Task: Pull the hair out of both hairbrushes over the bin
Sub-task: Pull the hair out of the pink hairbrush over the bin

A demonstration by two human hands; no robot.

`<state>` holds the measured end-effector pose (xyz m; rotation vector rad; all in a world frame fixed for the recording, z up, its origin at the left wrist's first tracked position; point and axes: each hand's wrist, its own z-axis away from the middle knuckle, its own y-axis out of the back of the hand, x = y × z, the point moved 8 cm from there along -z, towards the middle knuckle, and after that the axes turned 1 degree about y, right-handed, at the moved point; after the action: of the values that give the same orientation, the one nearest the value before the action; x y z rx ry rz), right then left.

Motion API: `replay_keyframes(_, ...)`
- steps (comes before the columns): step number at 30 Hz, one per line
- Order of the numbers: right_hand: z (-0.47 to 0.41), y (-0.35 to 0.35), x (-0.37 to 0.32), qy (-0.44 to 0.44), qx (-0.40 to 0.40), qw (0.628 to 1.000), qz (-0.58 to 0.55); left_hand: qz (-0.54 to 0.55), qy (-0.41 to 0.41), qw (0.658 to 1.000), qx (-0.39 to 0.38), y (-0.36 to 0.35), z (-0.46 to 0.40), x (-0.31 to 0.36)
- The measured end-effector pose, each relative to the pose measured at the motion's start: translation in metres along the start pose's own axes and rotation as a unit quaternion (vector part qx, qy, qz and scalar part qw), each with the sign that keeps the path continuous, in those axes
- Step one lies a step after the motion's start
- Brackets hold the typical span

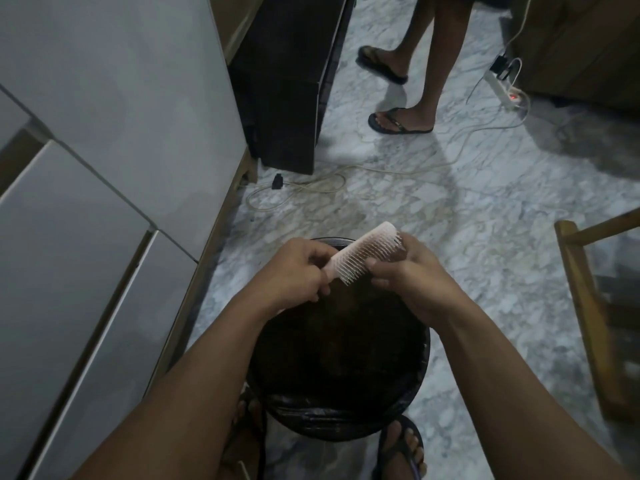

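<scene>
A pale pink hairbrush (pixel 363 252) with white bristles is held tilted over the round bin (pixel 341 417), which is lined with a black bag. My left hand (pixel 298 271) grips the brush's handle end. My right hand (pixel 412 275) has its fingers curled against the bristles near the brush's far tip. Whether hair is pinched there is too small to tell. Only one hairbrush is in view.
Grey cabinets (pixel 104 168) stand close on the left. Another person's legs in flip-flops (pixel 401 119) stand on the marble floor ahead, near cables (pixel 346 178) and a power strip (pixel 505 88). A wooden frame (pixel 588 313) is at the right. My own sandalled feet flank the bin.
</scene>
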<state>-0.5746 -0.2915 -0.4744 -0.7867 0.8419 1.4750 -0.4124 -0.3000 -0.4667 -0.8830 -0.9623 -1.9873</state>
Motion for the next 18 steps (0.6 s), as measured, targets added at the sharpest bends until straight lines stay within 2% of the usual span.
replay_keyframes(2, 0.001, -0.008, 0.003, -0.025, -0.050, 0.997, -0.054, 0.009, -0.001, 1.000, -0.004, -0.001, 0.001, 0.001)
replay_keyframes(4, 0.003, -0.011, 0.007, -0.048, -0.072, 0.995, -0.052, 0.021, -0.004, 1.000, 0.004, 0.002, 0.000, 0.001)
replay_keyframes(7, 0.002, -0.011, 0.009, -0.046, -0.076, 0.996, -0.001, 0.036, 0.001, 0.999, 0.018, 0.007, 0.000, 0.000)
replay_keyframes(10, -0.001, -0.011, 0.006, -0.009, -0.078, 0.995, 0.054, 0.049, 0.009, 0.998, 0.035, 0.012, 0.001, -0.002)
replay_keyframes(13, 0.003, -0.017, 0.001, 0.009, -0.138, 0.989, 0.053, 0.030, 0.017, 0.996, 0.081, 0.021, 0.000, -0.007)
replay_keyframes(15, 0.008, -0.021, 0.004, -0.002, -0.179, 0.976, 0.122, 0.041, 0.028, 0.994, 0.100, 0.026, 0.000, -0.010)
replay_keyframes(16, 0.008, -0.021, 0.008, -0.009, -0.178, 0.967, 0.182, 0.054, 0.032, 0.993, 0.101, 0.026, 0.000, -0.010)
replay_keyframes(18, 0.002, -0.013, 0.011, -0.008, -0.097, 0.963, 0.251, 0.074, 0.033, 0.993, 0.083, 0.023, 0.002, -0.008)
